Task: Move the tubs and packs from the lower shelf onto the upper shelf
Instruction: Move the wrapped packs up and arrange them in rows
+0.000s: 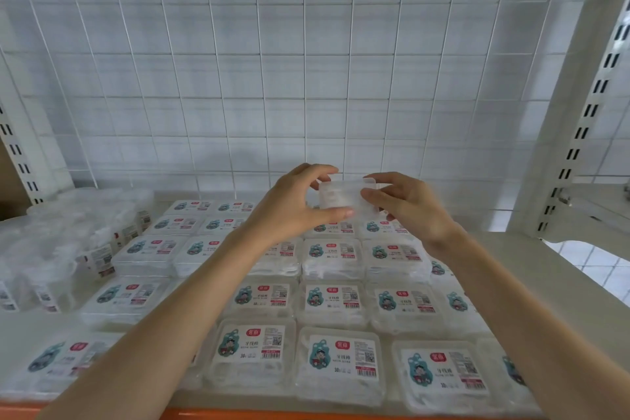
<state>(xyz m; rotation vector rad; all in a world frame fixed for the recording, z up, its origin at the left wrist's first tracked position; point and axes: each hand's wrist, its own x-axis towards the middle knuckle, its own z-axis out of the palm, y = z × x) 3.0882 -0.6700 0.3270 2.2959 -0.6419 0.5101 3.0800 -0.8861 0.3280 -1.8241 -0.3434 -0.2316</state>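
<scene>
The left forearm (191,297) and right forearm (511,300) are bare and reach forward, converging on one clear tub (341,196). The left hand (296,204) grips the tub's left end, fingers curled over its top and thumb beneath. The right hand (414,211) pinches its right end with curled fingers.

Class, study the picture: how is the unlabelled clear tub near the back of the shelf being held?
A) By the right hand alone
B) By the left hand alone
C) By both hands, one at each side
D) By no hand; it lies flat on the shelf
C: the left hand and the right hand each pinch one side of the clear tub, held over the rows of labelled tubs.
</scene>
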